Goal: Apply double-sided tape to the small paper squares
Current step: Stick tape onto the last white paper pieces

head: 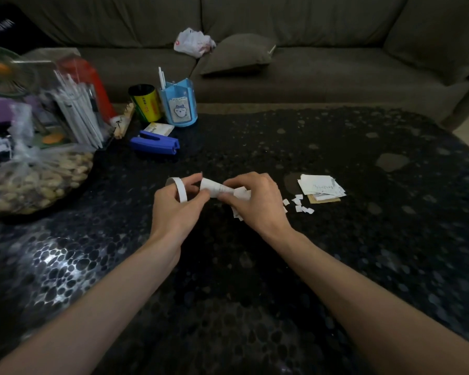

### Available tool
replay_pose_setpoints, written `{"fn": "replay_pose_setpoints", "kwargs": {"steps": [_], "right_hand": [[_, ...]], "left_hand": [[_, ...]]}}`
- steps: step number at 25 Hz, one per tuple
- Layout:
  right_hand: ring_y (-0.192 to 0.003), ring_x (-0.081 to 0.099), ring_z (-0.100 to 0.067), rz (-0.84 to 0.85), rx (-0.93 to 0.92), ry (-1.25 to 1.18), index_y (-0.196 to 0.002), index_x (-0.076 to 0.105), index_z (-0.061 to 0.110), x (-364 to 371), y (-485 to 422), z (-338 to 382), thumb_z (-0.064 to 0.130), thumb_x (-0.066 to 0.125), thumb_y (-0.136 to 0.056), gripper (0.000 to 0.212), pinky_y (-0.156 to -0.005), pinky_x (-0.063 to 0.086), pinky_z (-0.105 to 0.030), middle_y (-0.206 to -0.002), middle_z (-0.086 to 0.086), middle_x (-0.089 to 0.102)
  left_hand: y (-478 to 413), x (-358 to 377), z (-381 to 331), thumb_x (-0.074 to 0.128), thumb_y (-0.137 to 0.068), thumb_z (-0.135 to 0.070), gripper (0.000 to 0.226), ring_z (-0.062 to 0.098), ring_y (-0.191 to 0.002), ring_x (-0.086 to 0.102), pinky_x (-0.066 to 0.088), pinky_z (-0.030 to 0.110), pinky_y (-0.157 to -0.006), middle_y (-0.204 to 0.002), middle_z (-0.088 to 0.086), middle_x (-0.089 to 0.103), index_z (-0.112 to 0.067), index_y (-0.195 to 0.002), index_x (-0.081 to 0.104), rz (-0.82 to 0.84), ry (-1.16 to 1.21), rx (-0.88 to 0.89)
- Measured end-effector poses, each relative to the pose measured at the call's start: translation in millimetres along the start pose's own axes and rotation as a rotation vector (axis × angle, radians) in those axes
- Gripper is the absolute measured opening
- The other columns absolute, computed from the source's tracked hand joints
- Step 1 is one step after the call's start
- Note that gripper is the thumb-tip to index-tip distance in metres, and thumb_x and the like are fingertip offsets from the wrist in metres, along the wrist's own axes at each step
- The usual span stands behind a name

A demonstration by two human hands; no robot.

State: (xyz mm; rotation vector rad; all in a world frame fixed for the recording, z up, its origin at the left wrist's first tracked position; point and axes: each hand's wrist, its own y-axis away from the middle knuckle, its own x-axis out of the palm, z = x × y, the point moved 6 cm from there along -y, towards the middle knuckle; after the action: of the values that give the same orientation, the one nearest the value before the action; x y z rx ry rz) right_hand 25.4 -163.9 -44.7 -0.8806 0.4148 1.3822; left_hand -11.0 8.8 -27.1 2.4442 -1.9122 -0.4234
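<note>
Tape drawn out between 2 hands, mid-application.
The left hand (173,209) carries the roll (180,189) on its fingers and pinches the strip (214,188); the right hand (257,204) pinches its free end. Loose squares (299,204) lie on the table (255,293) just beside it. The next move likely needs a clean short tear, pressed onto 1 square.

The table (336,266) is dark and glossy, with a pebble pattern. At the right middle of the frame lies a stack of paper sheets (321,186). Just beside it, to the lower left, are scattered small paper squares (299,204). In the upper left stand a blue pen holder (178,104) and a yellow can (144,103). In front of them lie a small box (159,129) and a blue stapler (155,143). At the far left is a clear bag of peanuts (35,177).
</note>
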Motion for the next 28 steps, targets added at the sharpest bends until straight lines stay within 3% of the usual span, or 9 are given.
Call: {"fn": "replay_pose_setpoints", "kwargs": {"steps": [3,5,7,9,12,14,18,21,28], "right_hand": [[-0.104,0.064,0.005,0.120,0.060,-0.244,-0.120,0.076,0.031,-13.7,10.4,3.5,0.034,0.082,-0.089,0.032,-0.088,0.048,-0.015,-0.111,0.017,0.075],[-0.098,0.068,0.004,0.163,0.085,-0.322,-0.125,0.074,0.030,-21.6,19.4,3.7,0.030,0.084,-0.088,0.038,-0.081,0.049,-0.013,-0.109,0.015,0.075],[-0.095,0.073,-0.001,0.183,0.201,-0.495,-0.131,0.070,0.030,-28.6,29.1,-0.8,0.026,0.084,-0.088,0.045,-0.079,0.055,-0.014,-0.107,0.008,0.077],[-0.092,0.075,-0.003,0.175,0.341,-0.587,-0.124,0.073,0.029,-35.1,38.5,-6.4,0.028,0.082,-0.090,0.034,-0.077,0.057,-0.015,-0.098,0.005,0.080],[-0.093,0.074,-0.005,0.165,0.415,-0.441,-0.104,0.079,0.025,-44.4,47.0,-20.2,0.029,0.082,-0.090,0.014,-0.085,0.060,-0.024,-0.095,0.007,0.079],[-0.095,0.072,-0.004,0.226,0.413,-0.316,-0.098,0.079,0.027,-46.0,53.0,-24.6,0.033,0.082,-0.090,0.011,-0.088,0.058,-0.027,-0.097,0.009,0.077],[-0.085,0.066,0.000,0.230,0.260,-0.094,-0.094,0.078,0.029,-49.5,59.4,-20.6,0.033,0.082,-0.090,0.006,-0.079,0.052,-0.020,-0.089,0.014,0.073],[-0.079,0.061,0.000,0.169,0.193,-0.006,-0.095,0.079,0.030,-52.6,58.4,-18.6,0.033,0.081,-0.090,0.006,-0.073,0.048,-0.021,-0.086,0.015,0.069],[-0.076,0.059,-0.001,0.243,0.136,0.066,-0.092,0.080,0.031,-47.4,56.3,-19.1,0.034,0.083,-0.088,0.006,-0.073,0.050,-0.025,-0.078,0.017,0.064]], "left_hand": [[1.2,-0.2,-1.7,0.076,-0.093,-0.030,0.061,0.002,-0.075,0.067,0.053,0.028,-0.081,-0.109,-0.003,0.076,-0.034,-0.149,0.052,0.020,0.001,-0.007],[4.8,2.7,-2.3,0.075,-0.093,-0.023,0.062,-0.001,-0.058,0.061,0.056,0.034,-0.094,-0.093,0.002,0.079,-0.033,-0.150,0.051,0.059,0.015,0.004],[9.7,7.5,-3.0,0.077,-0.091,-0.020,0.065,0.002,-0.057,0.058,0.056,0.035,-0.096,-0.089,-0.003,0.080,-0.034,-0.149,0.052,0.116,0.018,0.010],[16.0,13.7,-2.9,0.080,-0.089,-0.020,0.067,0.005,-0.058,0.058,0.055,0.029,-0.084,-0.087,-0.004,0.080,-0.034,-0.148,0.053,0.180,-0.014,0.007],[24.3,22.6,-3.1,0.079,-0.090,-0.021,0.057,0.000,-0.060,0.062,0.053,0.023,-0.076,-0.087,-0.004,0.080,-0.033,-0.141,0.060,0.227,-0.072,0.029],[24.8,21.9,-4.2,0.077,-0.092,-0.022,0.041,0.001,-0.080,0.069,0.052,0.018,-0.070,-0.095,-0.009,0.077,-0.033,-0.131,0.069,0.193,-0.102,0.059],[25.3,20.0,-5.0,0.075,-0.093,-0.027,0.020,0.007,-0.098,0.066,0.051,0.023,-0.074,-0.108,-0.013,0.071,-0.033,-0.112,0.078,0.155,-0.096,0.067],[24.4,23.8,-0.8,0.076,-0.092,-0.031,0.015,0.008,-0.089,0.065,0.049,0.024,-0.071,-0.102,-0.011,0.072,-0.032,-0.106,0.079,0.200,-0.079,0.025],[20.5,30.0,10.9,0.077,-0.091,-0.032,0.014,0.003,-0.049,0.045,0.035,0.015,-0.045,-0.055,-0.015,0.058,-0.025,-0.103,0.081,0.322,-0.057,-0.077]]}}
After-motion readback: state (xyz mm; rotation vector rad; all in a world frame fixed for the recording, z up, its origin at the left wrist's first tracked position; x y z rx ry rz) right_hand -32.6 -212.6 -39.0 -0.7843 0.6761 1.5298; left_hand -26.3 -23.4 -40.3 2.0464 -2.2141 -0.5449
